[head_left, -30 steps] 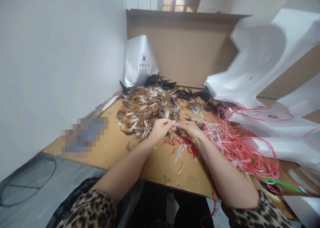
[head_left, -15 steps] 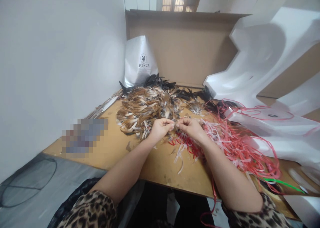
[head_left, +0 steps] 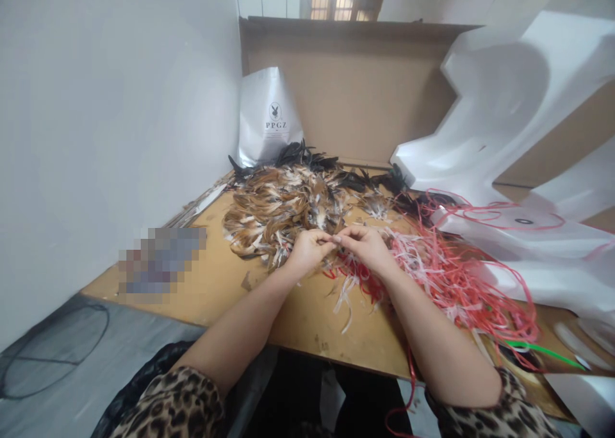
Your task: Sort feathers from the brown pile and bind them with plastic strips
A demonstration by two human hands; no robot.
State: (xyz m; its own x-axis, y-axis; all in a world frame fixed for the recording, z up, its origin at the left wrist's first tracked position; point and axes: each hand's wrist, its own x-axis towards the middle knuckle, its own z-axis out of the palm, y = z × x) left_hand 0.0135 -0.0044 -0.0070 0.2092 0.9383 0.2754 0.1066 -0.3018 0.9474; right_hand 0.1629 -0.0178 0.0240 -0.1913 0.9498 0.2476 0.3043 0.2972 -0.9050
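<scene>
My left hand (head_left: 311, 249) and my right hand (head_left: 366, 246) meet fingertip to fingertip above the table, both closed in a pinch. Whatever lies between the fingers is too small and hidden to name. Just beyond my left hand spreads a heap of brown and white feathers (head_left: 269, 207), with black feathers (head_left: 302, 155) along its back edge. Beside and under my right hand lies a tangle of red, pink and white ribbon strips (head_left: 446, 278). A few white strips (head_left: 346, 294) hang loose in front of it.
A silver-white bag (head_left: 269, 118) stands at the back left against a cardboard panel (head_left: 365, 92). White sheeting (head_left: 504, 118) fills the right side. A green strip (head_left: 548, 353) lies at the right of the wooden table (head_left: 216, 291). Its left end holds a blurred-out patch (head_left: 163, 262).
My right hand has shifted slightly left, so the fingertips of both hands now touch where a small gap showed before. The feathers and ribbons stay put.
</scene>
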